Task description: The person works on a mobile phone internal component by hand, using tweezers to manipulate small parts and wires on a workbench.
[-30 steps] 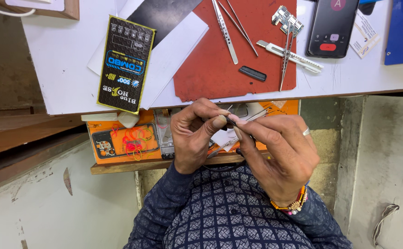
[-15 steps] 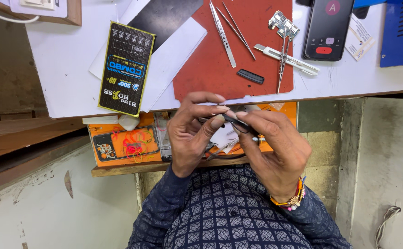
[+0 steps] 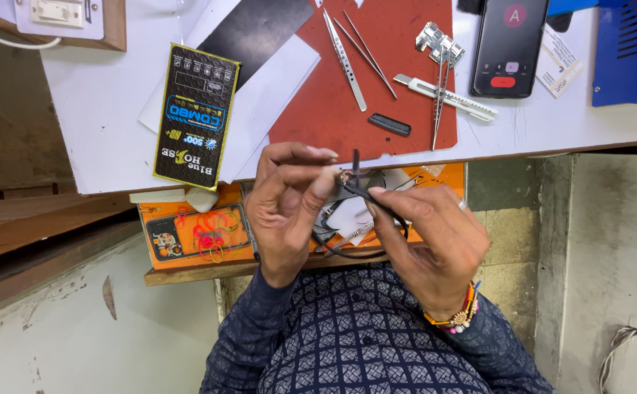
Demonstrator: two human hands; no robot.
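Note:
My left hand and my right hand meet in front of my chest, below the edge of the white worktable. Between their fingertips they hold a thin black cable; its end sticks up past my fingers and a loop of it hangs down under my right palm. A small metal piece on the cable sits pinched at my left thumb and forefinger. Behind my hands an open drawer holds an orange tray with small parts and rubber bands.
On the table lie a red mat with two tweezers, a small black part, a craft knife, a black phone, a black-and-yellow packet and a blue box.
My hands have risen a little toward the table edge. The cable end now sticks up above my fingers, and my left fingers have shifted along it.

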